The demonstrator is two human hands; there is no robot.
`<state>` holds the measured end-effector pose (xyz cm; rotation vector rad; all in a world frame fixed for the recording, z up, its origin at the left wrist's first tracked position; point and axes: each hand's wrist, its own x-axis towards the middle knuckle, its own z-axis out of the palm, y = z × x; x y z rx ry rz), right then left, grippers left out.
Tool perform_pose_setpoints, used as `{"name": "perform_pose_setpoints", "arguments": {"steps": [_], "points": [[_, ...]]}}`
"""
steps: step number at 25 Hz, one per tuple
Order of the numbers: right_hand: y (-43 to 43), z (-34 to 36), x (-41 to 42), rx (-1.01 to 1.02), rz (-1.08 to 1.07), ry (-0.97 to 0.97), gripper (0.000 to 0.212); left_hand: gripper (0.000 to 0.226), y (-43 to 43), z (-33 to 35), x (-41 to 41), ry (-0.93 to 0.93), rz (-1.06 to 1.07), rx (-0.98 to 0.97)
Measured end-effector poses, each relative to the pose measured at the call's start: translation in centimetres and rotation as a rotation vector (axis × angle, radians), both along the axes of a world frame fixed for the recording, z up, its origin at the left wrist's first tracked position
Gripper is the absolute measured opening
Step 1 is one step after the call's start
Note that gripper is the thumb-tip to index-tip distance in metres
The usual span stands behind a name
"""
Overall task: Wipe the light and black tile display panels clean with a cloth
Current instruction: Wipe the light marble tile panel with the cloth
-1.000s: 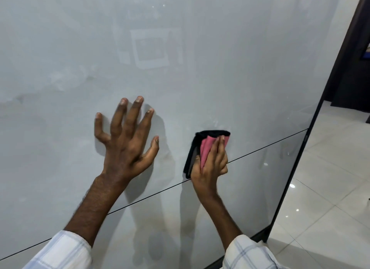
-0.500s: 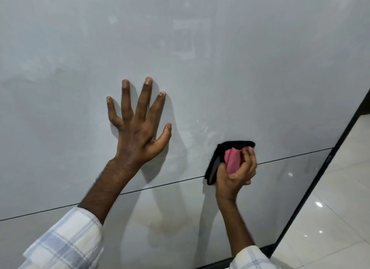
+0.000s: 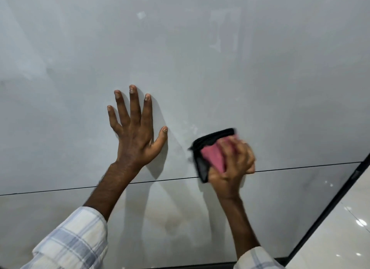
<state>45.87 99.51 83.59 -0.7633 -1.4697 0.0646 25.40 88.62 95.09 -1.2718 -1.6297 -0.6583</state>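
**Pink-and-black folded cloth (image 3: 212, 154) shifts left toward the bracing thumb**

Vs. half a sec ago, the cloth has slid left and a touch up on the pale grey glossy tile panel (image 3: 200, 48). It now sits centre-right of frame, near the thumb of the left hand (image 3: 136, 132) but not touching it. Its lower corner overlaps the thin dark seam line (image 3: 60, 188) that runs across the frame.

Right hand (image 3: 234, 164) is blurred, so a stroke is prob. in progress. Fingers are curled over the cloth, clamping it flat to the panel.

Left hand has barely moved. It's still at frame centre w/ palm flat on the panel and fingers straight, somewhat less splayed than before, gripping nothing. Looks like a brace only.

Meaning for the task:
- Wiping looks mid-way on the light panel, working the strip just above the seam.
- Faint whitish smears show upper centre and upper right of frame, and just above the cloth, so plenty prob. remains.
- Lower pale panel (image 3: 180, 218) below the seam looks dull and streaky, likely not done yet.
- No black tile panel in view, only a black frame edge (image 3: 320, 214) at lower right, w/ glossy white floor tiles (image 3: 350, 228) beyond it.
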Motion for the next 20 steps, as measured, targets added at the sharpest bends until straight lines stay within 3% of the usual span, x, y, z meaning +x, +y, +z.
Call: {"name": "perform_pose_setpoints", "arguments": {"steps": [2, 3, 4, 7, 8, 10, 12, 14, 17, 18, 20], "points": [[0.9, 2.9, 0.7, -0.211, 0.003, 0.371, 0.07, 0.083, -0.5, 0.3, -0.2, 0.0, -0.011, -0.017], [0.2, 4.1, 0.0, -0.25, -0.012, 0.439, 0.073, 0.083, -0.6, 0.4, -0.3, 0.0, -0.014, -0.021], [-0.9, 4.8, -0.9, -0.224, -0.03, 0.395, 0.075, 0.084, -0.6, 0.4, -0.3, 0.004, -0.017, -0.027], [-1.8, 4.2, -1.6, 0.057, 0.037, 0.026, 0.068, 0.084, -0.7, 0.2, 0.4, -0.047, -0.039, -0.034], [-0.7, 5.4, -0.6, 0.097, 0.056, 0.032, 0.063, 0.083, -0.8, 0.2, 0.4, -0.057, -0.039, -0.02], [2.0, 9.8, 1.4, 0.034, 0.035, 0.257, 0.058, 0.079, -0.7, 1.1, 0.3, -0.048, -0.033, 0.03], [2.9, 14.3, 1.8, -0.056, -0.009, 0.42, 0.068, 0.078, -0.4, 3.0, 0.3, -0.042, -0.054, 0.08], [1.3, 15.4, 0.0, 0.017, -0.059, 0.19, 0.077, 0.079, 0.2, 5.6, 0.5, -0.017, -0.077, 0.12], [0.5, 13.3, -1.0, 0.446, 0.123, -0.376, 0.067, 0.078, 0.8, 9.3, 0.1, 0.042, -0.09, 0.132], [1.5, 15.0, -0.3, 0.516, 0.162, -0.409, 0.063, 0.077, 0.9, 10.3, -0.1, 0.067, -0.089, 0.13], [3.0, 20.6, 0.7, 0.49, 0.131, -0.187, 0.062, 0.075, 1.1, 11.5, -0.5, 0.1, -0.085, 0.128]]}}
